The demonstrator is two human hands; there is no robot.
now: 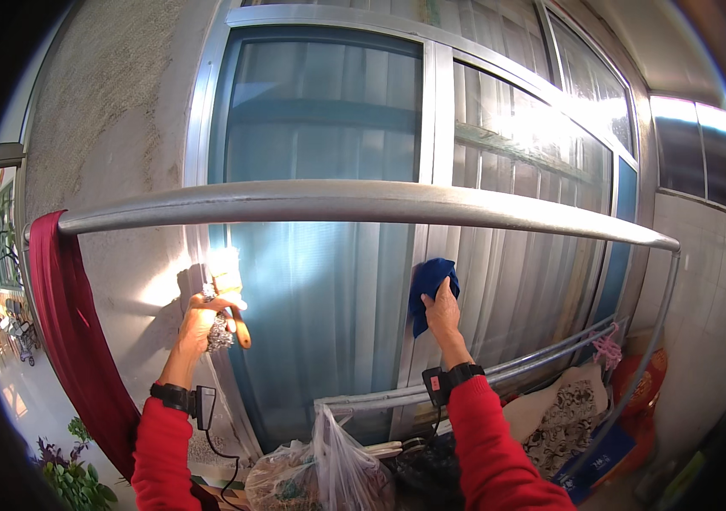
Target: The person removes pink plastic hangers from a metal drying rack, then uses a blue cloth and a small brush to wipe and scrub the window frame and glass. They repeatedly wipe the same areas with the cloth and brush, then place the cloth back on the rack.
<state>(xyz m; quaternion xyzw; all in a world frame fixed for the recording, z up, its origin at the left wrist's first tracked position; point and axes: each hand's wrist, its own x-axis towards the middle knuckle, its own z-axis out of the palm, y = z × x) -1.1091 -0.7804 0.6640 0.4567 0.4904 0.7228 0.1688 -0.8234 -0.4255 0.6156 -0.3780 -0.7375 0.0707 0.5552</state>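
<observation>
My left hand (206,319) grips a paintbrush (228,289) with a wooden handle and pale bristles, plus a wad of steel wool (220,334), held against the left aluminium window frame (201,128). My right hand (443,311) presses a blue cloth (427,285) flat on the middle upright of the window frame. Both arms wear red sleeves and black wrist straps. A thick grey metal rail (363,203) crosses in front of the window above my hands.
A dark red cloth (65,324) hangs from the rail's left end. Below are plastic bags (329,468), a lower metal bar (482,375), patterned fabric (567,409) and orange bags at right. Rough plaster wall at left, tiled wall at right.
</observation>
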